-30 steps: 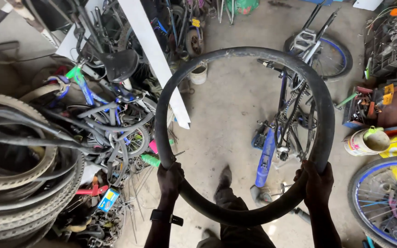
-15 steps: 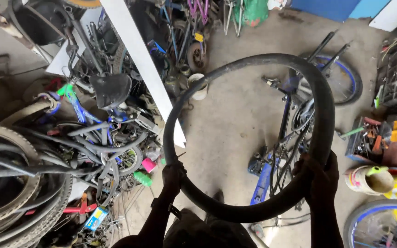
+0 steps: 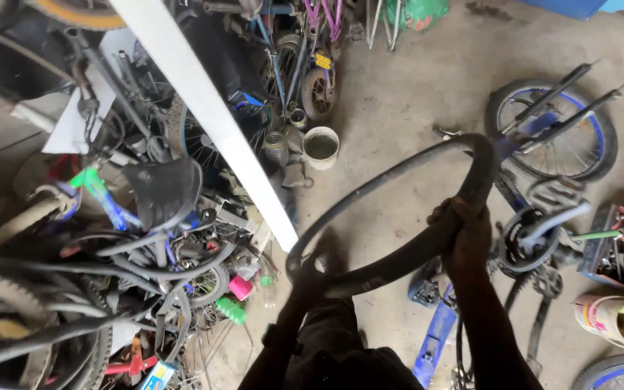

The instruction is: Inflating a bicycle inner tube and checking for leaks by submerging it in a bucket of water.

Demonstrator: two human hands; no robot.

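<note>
I hold a black bicycle tyre (image 3: 391, 184) in front of me with both hands. It is squashed into a narrow, tilted oval. My right hand (image 3: 464, 238) grips the tyre's right side where two parts of it press together. My left hand (image 3: 319, 271) is blurred and grips the tyre's lower left end. My legs in dark trousers show below the tyre.
A blue bicycle (image 3: 543, 180) lies upside down on the concrete floor at the right. A heap of bicycle frames, tyres and a saddle (image 3: 160, 191) fills the left. A white post (image 3: 204, 108) slants across. A small bucket (image 3: 321, 146) and a tool tray (image 3: 619, 249) stand nearby.
The tyre was a wide round hoop held at its bottom. Now my hands have squeezed and twisted it into a flat oval, and my view has shifted toward the left.
</note>
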